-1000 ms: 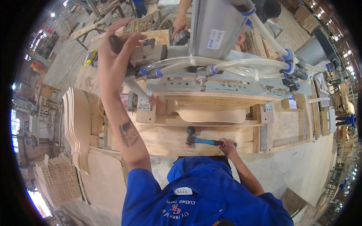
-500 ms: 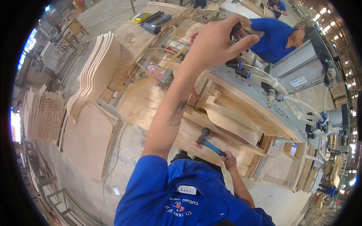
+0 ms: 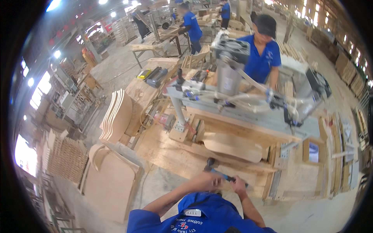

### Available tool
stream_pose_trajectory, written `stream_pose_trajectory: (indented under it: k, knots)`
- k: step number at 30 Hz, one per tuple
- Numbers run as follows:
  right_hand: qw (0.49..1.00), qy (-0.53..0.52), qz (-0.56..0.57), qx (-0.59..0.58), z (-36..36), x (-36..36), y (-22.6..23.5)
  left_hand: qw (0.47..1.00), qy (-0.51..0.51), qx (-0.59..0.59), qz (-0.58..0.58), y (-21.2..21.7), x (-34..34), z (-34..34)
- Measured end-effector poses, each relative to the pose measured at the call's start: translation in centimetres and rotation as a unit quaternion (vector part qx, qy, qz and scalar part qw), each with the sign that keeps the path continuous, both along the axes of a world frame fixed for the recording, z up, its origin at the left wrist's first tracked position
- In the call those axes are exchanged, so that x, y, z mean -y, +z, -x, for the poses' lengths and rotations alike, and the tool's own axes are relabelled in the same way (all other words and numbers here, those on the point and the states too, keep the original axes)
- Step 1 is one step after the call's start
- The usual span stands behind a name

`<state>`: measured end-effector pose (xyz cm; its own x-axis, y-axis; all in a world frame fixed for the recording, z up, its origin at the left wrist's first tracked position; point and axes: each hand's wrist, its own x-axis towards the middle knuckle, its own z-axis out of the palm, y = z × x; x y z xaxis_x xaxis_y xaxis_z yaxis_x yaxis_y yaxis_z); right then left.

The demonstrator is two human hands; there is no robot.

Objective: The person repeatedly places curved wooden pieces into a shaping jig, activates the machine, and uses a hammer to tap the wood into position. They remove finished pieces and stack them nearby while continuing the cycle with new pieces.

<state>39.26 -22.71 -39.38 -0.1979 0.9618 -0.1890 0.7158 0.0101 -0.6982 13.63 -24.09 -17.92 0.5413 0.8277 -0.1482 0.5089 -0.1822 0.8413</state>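
My right hand (image 3: 239, 185) is closed around the handle of a mallet (image 3: 210, 163) with a dark head and a blue-and-black grip. Close beside it, my left hand (image 3: 211, 181) is at the mallet just below its head. Its fingers are blurred, so whether it grips the mallet cannot be told. In front of both hands, a curved pale wooden panel (image 3: 233, 147) lies in a wooden mould under the pneumatic press (image 3: 248, 120). A lever with a black knob (image 3: 180, 73) stands at the press's left end.
Bent plywood pieces (image 3: 116, 114) stand stacked at the left. Below them is a pile of flat sheets (image 3: 110, 182). A co-worker (image 3: 262, 54) in blue stands behind the press. Clear air hoses (image 3: 244, 99) run over its top. Dark tools (image 3: 156, 76) lie on the far bench.
My left hand has come down from the black knob on the press to beside the mallet. My right hand keeps hold of the mallet. The view has tilted up, showing more workshop.
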Motion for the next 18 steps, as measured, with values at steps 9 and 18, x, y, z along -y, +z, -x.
stream_pose_trajectory:
  k: [9,18]
  knots:
    - [0.998,-0.04,0.008,0.04,-0.2,1.4,0.6,0.967,-0.187,-0.105,0.139,-0.5,8.2,-3.8]
    - [0.998,-0.023,0.038,0.035,-1.5,1.6,1.5,0.906,-0.303,-0.2,0.217,1.4,9.1,-8.4]
